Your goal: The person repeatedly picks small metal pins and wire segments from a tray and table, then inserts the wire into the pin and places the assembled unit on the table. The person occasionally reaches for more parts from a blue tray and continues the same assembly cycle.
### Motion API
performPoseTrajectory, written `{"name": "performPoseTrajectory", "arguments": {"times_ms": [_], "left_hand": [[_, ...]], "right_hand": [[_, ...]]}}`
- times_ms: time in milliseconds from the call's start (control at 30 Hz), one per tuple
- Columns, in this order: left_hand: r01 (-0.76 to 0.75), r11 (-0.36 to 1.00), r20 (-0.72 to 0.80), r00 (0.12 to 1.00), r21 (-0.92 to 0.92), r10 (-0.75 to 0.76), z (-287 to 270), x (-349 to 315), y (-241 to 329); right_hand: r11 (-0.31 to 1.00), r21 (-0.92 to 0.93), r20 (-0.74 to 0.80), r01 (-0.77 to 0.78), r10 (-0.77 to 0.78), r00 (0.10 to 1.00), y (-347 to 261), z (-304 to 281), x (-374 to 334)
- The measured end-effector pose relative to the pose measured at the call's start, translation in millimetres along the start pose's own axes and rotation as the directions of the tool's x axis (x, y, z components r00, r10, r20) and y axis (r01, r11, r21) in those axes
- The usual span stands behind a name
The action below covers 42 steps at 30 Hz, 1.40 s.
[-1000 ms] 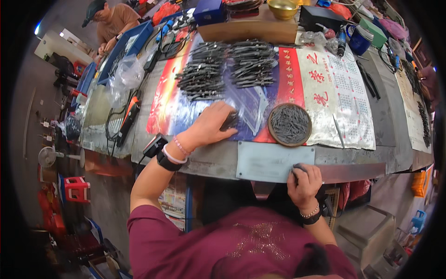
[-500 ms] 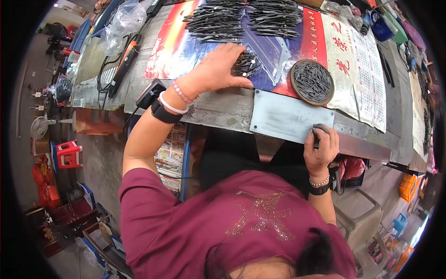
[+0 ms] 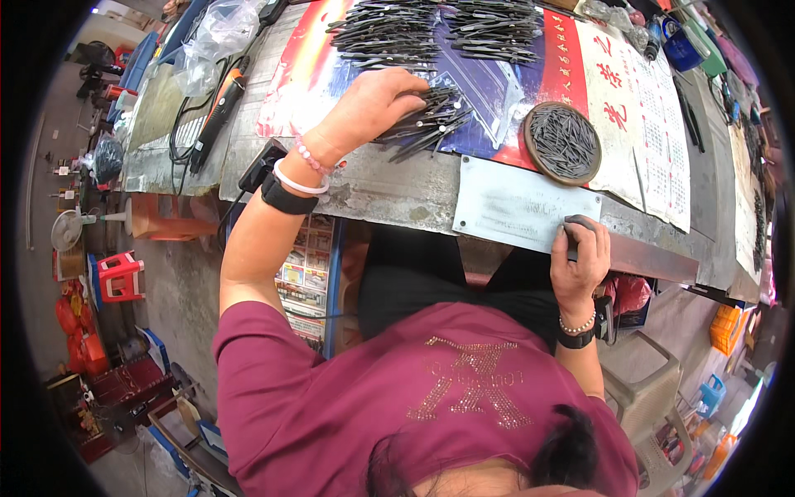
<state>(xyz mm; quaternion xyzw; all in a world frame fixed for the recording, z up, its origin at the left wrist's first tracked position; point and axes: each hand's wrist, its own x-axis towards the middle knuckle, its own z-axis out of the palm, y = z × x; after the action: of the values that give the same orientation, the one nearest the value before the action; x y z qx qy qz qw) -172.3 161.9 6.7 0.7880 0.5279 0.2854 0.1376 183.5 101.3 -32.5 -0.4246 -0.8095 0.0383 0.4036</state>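
On the far left, a small fan (image 3: 66, 230) and a red stool (image 3: 121, 277) stand away from the worktop (image 3: 373, 195). By the worktop's left edge is a see-through plastic bag (image 3: 217, 45). A black and orange tool (image 3: 217, 123) with a cord lies just nearer than the bag.

Next comes the left hand (image 3: 373, 106), over the near part of a shiny, bright sheet (image 3: 290, 99). Its fingers are bent, with a little room under them. The fingertips are at the left side of a small heap (image 3: 435, 124) of thin dark sticks, and I cannot tell if they hold any. The sticks spread out like a messy fan, and a few poke past the sheet toward the worktop's near edge. Two big heaps (image 3: 385, 35) of the same sort of sticks lie side by side, farther from the near edge.

To the right, a pale flat plate (image 3: 517, 203) with dark smudges lies along the worktop's near edge. A round bowl (image 3: 570, 181) full of small dark bits (image 3: 563, 142) sits just behind it. The right hand (image 3: 580, 263) is at the plate's near right corner, curled up tight around a dark lump (image 3: 581, 221).

A thin rod (image 3: 639, 178) lies right of the bowl. Toward the far right corner stands a blue mug (image 3: 686, 48).
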Motion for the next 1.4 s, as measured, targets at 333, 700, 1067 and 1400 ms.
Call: {"name": "performPoseTrajectory", "arguments": {"times_ms": [333,700,1067,1400], "left_hand": [[0.054,0.992,-0.077,0.995,-0.115,-0.063,4,-8,0],[0.332,0.874,0.170,0.942,-0.356,-0.288,-5,-1,-12],[0.314,0.880,0.183,0.947,-0.357,-0.263,-5,-2,-10],[0.188,0.747,-0.226,0.881,-0.638,-0.415,-25,-43,51]], "right_hand": [[0.974,0.168,0.120,-0.153,0.134,0.984,-9,-23,16],[0.995,0.066,0.225,-0.076,0.060,0.973,3,-28,79],[0.997,-0.036,0.437,0.070,-0.047,0.898,40,5,127],[0.983,-0.123,0.488,0.136,-0.060,0.871,45,15,129]]}}
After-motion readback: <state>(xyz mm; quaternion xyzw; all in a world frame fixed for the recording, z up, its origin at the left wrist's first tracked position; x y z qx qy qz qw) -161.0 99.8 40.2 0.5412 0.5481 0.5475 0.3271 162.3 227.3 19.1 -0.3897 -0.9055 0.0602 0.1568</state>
